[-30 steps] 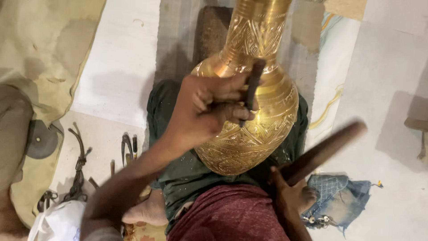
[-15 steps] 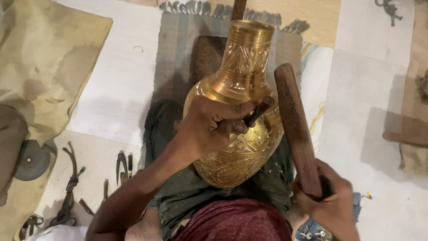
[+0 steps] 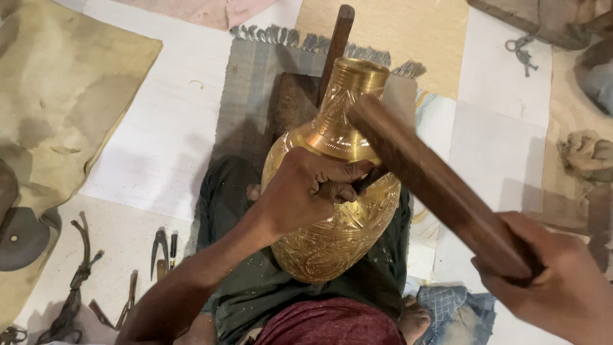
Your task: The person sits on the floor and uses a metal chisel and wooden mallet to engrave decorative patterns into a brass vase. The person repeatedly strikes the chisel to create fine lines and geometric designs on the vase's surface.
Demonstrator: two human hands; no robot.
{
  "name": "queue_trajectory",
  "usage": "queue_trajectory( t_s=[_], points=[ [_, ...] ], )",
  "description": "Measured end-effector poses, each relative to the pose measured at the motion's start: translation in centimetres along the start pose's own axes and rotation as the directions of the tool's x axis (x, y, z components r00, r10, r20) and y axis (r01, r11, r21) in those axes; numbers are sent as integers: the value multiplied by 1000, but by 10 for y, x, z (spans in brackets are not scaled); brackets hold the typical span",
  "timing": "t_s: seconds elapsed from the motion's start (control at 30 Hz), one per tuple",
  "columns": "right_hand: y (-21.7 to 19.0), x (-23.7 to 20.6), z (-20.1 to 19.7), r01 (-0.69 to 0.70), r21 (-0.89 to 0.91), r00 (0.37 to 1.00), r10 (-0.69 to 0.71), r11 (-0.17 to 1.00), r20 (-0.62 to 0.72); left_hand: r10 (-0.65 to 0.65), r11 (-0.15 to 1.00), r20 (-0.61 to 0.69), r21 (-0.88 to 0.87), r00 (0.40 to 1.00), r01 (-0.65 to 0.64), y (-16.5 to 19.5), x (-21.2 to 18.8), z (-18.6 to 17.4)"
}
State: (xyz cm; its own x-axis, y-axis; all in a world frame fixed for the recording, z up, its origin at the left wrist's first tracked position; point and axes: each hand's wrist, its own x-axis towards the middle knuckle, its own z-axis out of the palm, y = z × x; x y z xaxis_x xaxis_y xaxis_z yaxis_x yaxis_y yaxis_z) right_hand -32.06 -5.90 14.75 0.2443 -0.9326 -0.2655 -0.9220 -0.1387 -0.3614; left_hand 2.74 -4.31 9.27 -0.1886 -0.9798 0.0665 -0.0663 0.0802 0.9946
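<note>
A tall engraved brass vase (image 3: pixel 335 217) leans on my lap, its neck pointing away from me. My left hand (image 3: pixel 306 188) lies on the vase's shoulder, fingers closed around a small dark chisel (image 3: pixel 365 180) pressed to the metal. My right hand (image 3: pixel 562 287) grips the lower end of a thick brown wooden baton (image 3: pixel 434 182). The baton's upper end sits over the chisel by the vase's neck. A wooden stick (image 3: pixel 335 48) stands behind the vase's mouth.
Small hand tools (image 3: pixel 163 249) and a dark cord (image 3: pixel 76 275) lie on the floor at left. A fringed grey mat (image 3: pixel 255 96) and a dark block (image 3: pixel 294 102) sit under the vase. Beige cloth (image 3: pixel 57 96) covers the left; rags (image 3: pixel 584 153) at right.
The right hand swung the baton up from low at my right and brought it down to the chisel. The view tilted so the whole vase shows. The left hand stayed on the chisel.
</note>
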Motion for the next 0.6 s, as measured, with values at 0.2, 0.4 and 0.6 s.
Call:
queue_trajectory(
  t_s=[0.2,0.4,0.6],
  points=[
    [-45,13,0,4,-35,997,-1,999,77,111,994,-2,-1,994,-111,-3,2,2],
    [-47,21,-3,40,66,992,-47,997,121,87,993,2,-79,996,-86,-11,4,1],
    [-25,22,4,423,189,906,-407,886,-118,36,997,12,-67,999,-35,-10,4,2]
  ],
)
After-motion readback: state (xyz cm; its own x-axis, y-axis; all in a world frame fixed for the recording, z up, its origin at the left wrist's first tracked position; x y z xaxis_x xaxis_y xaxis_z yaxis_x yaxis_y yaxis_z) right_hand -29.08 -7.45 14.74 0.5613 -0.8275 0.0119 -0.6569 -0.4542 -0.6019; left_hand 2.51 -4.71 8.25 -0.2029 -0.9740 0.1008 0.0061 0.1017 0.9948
